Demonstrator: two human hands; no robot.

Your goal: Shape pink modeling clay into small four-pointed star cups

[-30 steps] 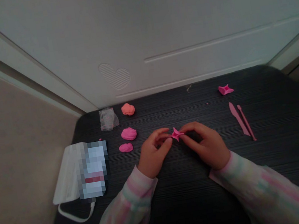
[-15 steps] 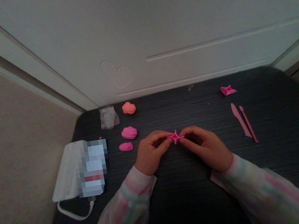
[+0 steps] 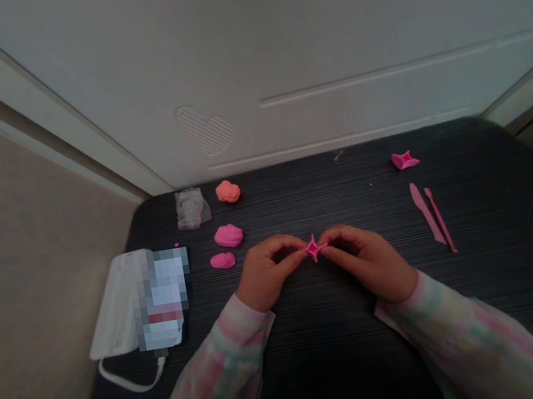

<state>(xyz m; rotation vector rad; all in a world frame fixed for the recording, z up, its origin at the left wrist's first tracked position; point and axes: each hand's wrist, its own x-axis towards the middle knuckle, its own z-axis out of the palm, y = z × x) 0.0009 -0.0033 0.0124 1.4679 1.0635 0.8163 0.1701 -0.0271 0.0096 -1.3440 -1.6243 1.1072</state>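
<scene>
Between my two hands, above the dark table, is a small pink clay piece [image 3: 313,248] shaped like a hollow star with pointed corners. My left hand [image 3: 268,272] pinches its left point between thumb and fingers. The thumb and forefinger of my right hand [image 3: 374,260] grip the point on the right. Left of my left hand lie two pink clay lumps, a larger one [image 3: 228,236] and a smaller one [image 3: 223,261]. A similar pointed pink clay piece [image 3: 404,160] rests at the back right.
A pink plastic knife [image 3: 426,211] and a thin pink stick tool [image 3: 440,219] lie right. Orange clay [image 3: 228,192] and a clear plastic bag [image 3: 192,208] sit back left. A phone [image 3: 166,300], joined to a cable [image 3: 134,385], overlaps a white case [image 3: 119,310]. A white panel [image 3: 323,49] rises behind the table [image 3: 333,364].
The pink clay star sits slightly lower in view, its corners a little more spread. Both hands keep their pinch on it, and the whole view has shifted slightly.
</scene>
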